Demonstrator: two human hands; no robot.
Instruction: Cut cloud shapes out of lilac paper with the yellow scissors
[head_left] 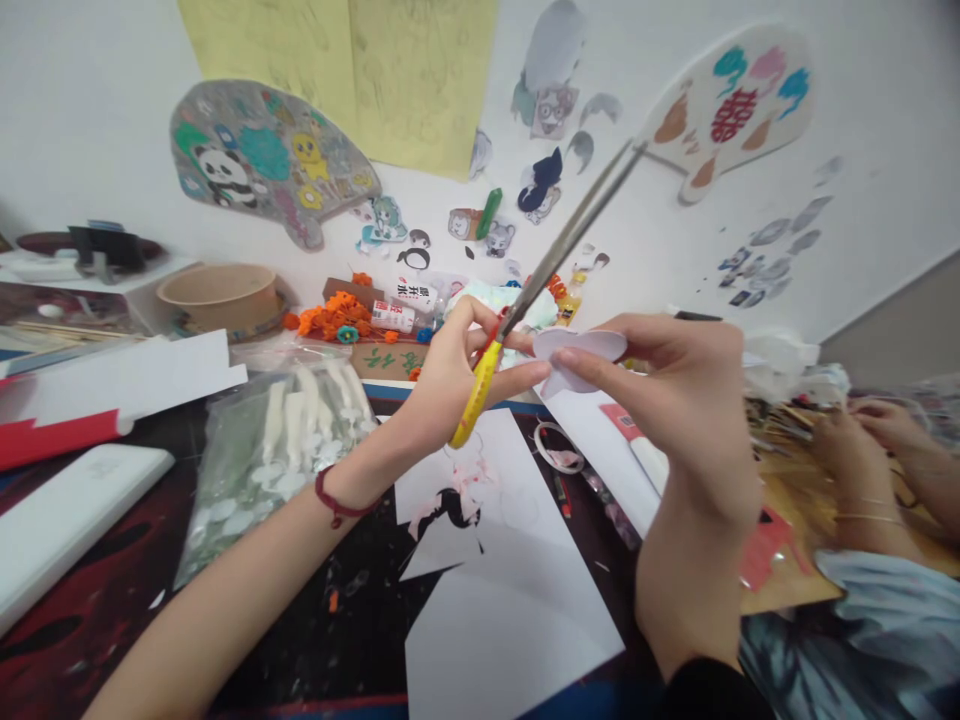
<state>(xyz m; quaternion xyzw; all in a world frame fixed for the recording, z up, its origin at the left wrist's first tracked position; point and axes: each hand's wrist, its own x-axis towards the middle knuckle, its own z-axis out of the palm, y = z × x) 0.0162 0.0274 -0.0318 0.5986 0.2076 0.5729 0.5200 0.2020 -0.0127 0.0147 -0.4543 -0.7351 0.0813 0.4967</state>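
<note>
My left hand (442, 385), with a dark red bracelet at the wrist, is closed on scissors (566, 245) that have yellow handles. Their long metal blades point up and to the right, toward the wall. Close by, my right hand (679, 400) pinches a small white paper cutout (579, 352) with rounded edges between thumb and fingers. The left thumb and fingertips reach right beside the cutout's left edge; whether they touch it I cannot tell. Below both hands lie white paper sheets (510, 630) with pink and black cut pieces (454, 505) on them.
A clear plastic bag (247, 530) of pale sticks and round pieces lies left. Orange pipe-cleaner flowers (337, 315) and small bottles stand at the back. A roll of tape (559, 448) sits under my hands. Another person's hands (862, 450) work at right. Decorated fan shapes (259, 160) hang on the wall.
</note>
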